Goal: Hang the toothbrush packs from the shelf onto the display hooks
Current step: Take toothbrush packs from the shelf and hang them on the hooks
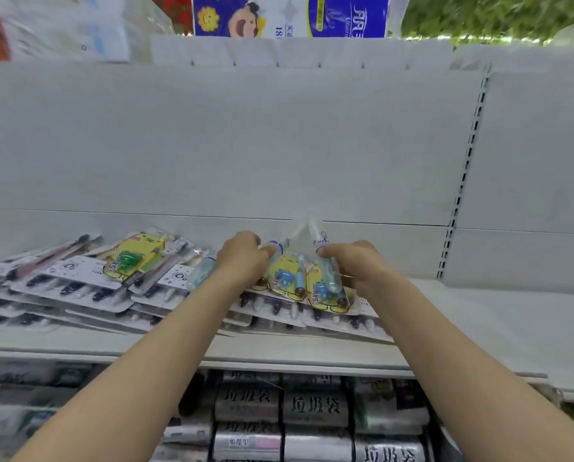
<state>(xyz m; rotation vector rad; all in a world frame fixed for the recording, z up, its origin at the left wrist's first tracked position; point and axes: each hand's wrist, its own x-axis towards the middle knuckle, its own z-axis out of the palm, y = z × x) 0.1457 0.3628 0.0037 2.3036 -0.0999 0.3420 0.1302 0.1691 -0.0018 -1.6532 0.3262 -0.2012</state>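
- Both bare arms reach forward from the near edge to the middle of the white shelf (479,315).
- left hand (242,258): fingers curled, thumb pressed on the upper end of the left yellow pack (284,278); it pinches that pack.
- right hand (352,265): fingers curled round the upper right edge of the right yellow pack (325,291); it grips that pack.
- The two yellow packs sit side by side between the hands, touching or slightly overlapping. Each shows a blue toy and a toothbrush under clear plastic. Clear top flaps stick up toward the far side, blurred.
- Lower ends of both packs rest on the flat white packs (79,291); can't tell whether the upper ends are lifted clear.
- The flat white packs are multi-brush cards, fanned in overlapping stacks across the left and middle of the shelf and running under both forearms.
- third yellow pack (135,258), with a green toy, lies on the left stack, well apart from the hands and untouched.
- teal item (202,271) lies just left of the left wrist; too blurred to identify.
- back panel (245,145): plain white, behind the shelf.
- slotted upright (462,181) runs up the panel on the far right.
- bin-bag rolls (315,406) are packed on the level below, near side.
- tissue pack (289,15), blue and white, sits at the top above the panel.
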